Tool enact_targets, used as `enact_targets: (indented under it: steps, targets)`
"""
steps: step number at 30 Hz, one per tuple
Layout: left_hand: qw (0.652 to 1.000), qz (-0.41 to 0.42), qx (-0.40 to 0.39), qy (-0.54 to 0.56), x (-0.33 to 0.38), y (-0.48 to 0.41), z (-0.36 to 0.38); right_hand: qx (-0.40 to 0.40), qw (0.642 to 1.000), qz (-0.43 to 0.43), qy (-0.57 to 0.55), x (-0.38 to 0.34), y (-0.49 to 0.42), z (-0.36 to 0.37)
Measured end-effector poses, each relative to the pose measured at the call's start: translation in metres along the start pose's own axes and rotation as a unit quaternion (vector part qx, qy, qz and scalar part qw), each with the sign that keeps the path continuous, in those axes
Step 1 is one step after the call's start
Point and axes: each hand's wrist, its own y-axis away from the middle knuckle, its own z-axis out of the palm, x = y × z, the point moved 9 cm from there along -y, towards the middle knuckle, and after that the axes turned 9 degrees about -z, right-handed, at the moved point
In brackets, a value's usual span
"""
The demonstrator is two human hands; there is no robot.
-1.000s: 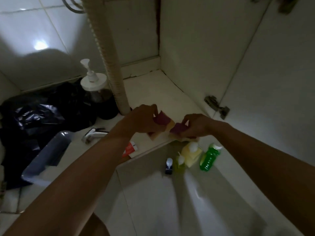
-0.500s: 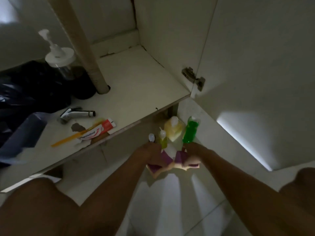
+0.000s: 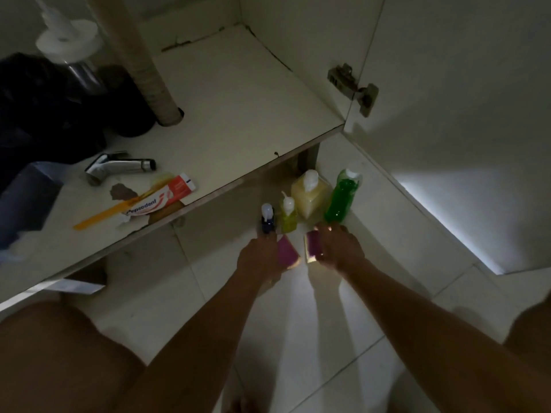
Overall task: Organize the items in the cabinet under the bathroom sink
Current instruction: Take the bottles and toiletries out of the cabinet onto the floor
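Down at the tiled floor in front of the cabinet, my left hand (image 3: 258, 255) holds a purple-and-yellow sponge (image 3: 286, 252). My right hand (image 3: 340, 248) holds a second purple-and-yellow sponge (image 3: 312, 247) just beside it. Both sponges sit low, at or just above the floor; contact is unclear. Right behind them stand a small dark blue pump bottle (image 3: 267, 218), a small yellow-green pump bottle (image 3: 288, 214), a larger pale yellow bottle (image 3: 310, 194) and a green bottle (image 3: 343, 196).
On the cabinet shelf (image 3: 238, 120) lie a toothpaste tube (image 3: 161, 199), an orange toothbrush (image 3: 101, 216) and a chrome sprayer head (image 3: 119, 166). A drain pipe (image 3: 149, 64), a pump dispenser (image 3: 68, 46), black bags (image 3: 35, 93) and a blue bin (image 3: 26, 201) fill the left. The open door (image 3: 465, 114) stands right.
Both hands carried the sponges from the shelf edge down to the floor in front of the bottles, and the two sponges are now slightly apart. The view tilted downward.
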Motion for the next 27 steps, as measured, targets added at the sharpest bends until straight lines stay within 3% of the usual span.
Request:
enact_targets:
  steps: [5,7,10,13,16,22,24,27]
  targets:
    - [0.997,0.063,0.038,-0.032,0.010,0.008,-0.028,0.038,0.995,-0.095,-0.007,-0.021,0.005,-0.030]
    - [0.988,0.118,0.095,-0.020,0.019,0.020,-0.066,0.077,0.983,-0.165,0.019,-0.043,0.005,-0.061]
    - [0.945,0.171,0.280,-0.012,0.028,0.045,-0.149,0.171,0.959,-0.224,0.012,-0.070,-0.003,-0.124]
    - [0.889,0.117,0.432,0.096,-0.006,0.067,-0.249,0.236,0.935,-0.263,-0.025,-0.112,-0.020,-0.193]
    - [0.831,0.064,0.522,0.183,-0.059,0.074,-0.329,0.265,0.918,-0.291,-0.056,-0.164,-0.045,-0.247]
    - [0.768,-0.089,0.518,0.367,-0.180,0.047,-0.390,0.316,0.856,-0.380,-0.150,-0.300,-0.087,-0.316]
    - [0.776,-0.075,0.486,0.395,-0.193,0.030,-0.393,0.293,0.858,-0.389,-0.164,-0.340,-0.103,-0.322]
    - [0.789,-0.025,0.423,0.445,-0.190,0.009,-0.395,0.218,0.889,-0.368,-0.166,-0.383,-0.128,-0.318]
